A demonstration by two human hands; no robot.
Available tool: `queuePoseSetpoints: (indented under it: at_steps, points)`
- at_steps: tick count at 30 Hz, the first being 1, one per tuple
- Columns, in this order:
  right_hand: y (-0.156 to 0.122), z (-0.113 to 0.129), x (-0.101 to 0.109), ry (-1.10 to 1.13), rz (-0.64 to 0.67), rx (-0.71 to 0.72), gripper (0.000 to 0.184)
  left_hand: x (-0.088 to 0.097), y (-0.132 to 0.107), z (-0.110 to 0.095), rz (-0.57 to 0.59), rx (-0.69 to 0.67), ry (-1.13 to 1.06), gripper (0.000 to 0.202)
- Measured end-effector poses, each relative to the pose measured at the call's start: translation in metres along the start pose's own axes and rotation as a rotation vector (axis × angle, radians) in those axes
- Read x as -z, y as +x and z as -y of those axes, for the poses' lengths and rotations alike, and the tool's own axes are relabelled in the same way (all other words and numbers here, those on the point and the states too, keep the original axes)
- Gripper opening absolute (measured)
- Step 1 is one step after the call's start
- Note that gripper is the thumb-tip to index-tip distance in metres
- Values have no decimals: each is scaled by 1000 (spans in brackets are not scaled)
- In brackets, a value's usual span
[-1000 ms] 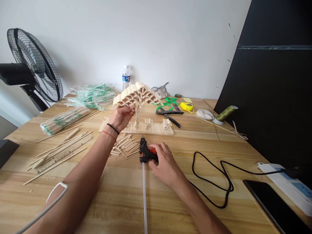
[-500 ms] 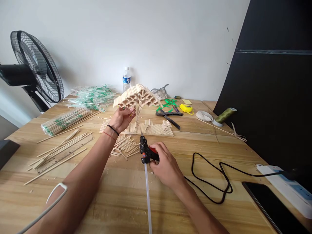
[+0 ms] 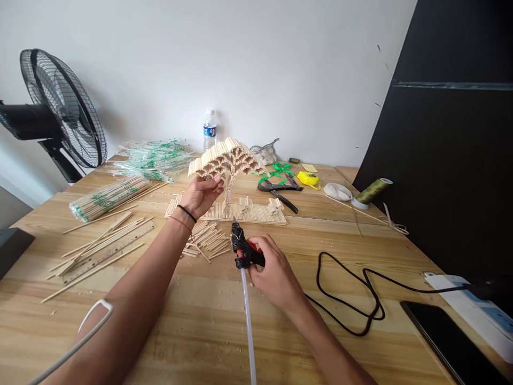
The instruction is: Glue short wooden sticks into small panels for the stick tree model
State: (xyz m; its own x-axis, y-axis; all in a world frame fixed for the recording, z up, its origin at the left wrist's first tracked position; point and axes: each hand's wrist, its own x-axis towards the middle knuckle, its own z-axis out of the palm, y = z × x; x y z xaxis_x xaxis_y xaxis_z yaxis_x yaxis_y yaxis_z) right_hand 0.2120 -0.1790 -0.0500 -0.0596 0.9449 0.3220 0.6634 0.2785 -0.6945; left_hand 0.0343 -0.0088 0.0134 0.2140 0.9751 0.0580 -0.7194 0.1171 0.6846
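Observation:
My left hand [image 3: 204, 193] is closed under the left side of a parasol-like wooden stick model [image 3: 224, 155], gripping it below its sloped top. The model's trunk stands upright on a flat base of sticks [image 3: 256, 214], which also bears two small stepped stick pieces. In my right hand [image 3: 272, 270] is a black glue gun [image 3: 240, 246], its nozzle pointing away from me near the base's front edge. A long clear glue stick [image 3: 248, 326] trails from the gun's back end. Cut short sticks [image 3: 208, 240] lie in front of the base.
Long sticks and a ruler [image 3: 112, 251] lie at left, with bagged sticks [image 3: 112, 198] behind. Pliers [image 3: 282, 195], a yellow tape measure [image 3: 308, 179] and a thread spool [image 3: 372, 193] sit at right. A black cord [image 3: 372, 294] loops toward a power strip [image 3: 473, 305] beside a phone [image 3: 449, 342].
The whole view has shifted very slightly. Both hands keep the same holds on the stick model and the glue gun.

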Motion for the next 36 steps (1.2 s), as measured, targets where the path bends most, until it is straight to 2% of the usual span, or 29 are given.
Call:
queuePoseSetpoints:
  at_steps: [11, 20, 22, 24, 27, 29, 36]
  points:
    - [4, 10, 11, 105, -45, -5, 15, 4, -1, 5, -10, 36, 29, 39]
    - [3, 10, 13, 204, -82, -57, 20, 10, 0, 5, -17, -9, 112, 35]
    - [4, 8, 15, 215, -86, -76, 15, 12, -4, 2, -15, -14, 144, 33]
    - [5, 8, 18, 216, -81, -75, 9, 15, -13, -3, -11, -11, 183, 35]
    - [7, 14, 21, 211, -114, -24, 24, 24, -31, -11, 21, 24, 259, 45]
    - [7, 20, 21, 229, -120, 23, 25, 33, -48, -17, 40, 54, 314, 49]
    - [-4, 38, 17, 386, 115, 53, 36, 67, -126, -27, 84, 168, 433, 65]
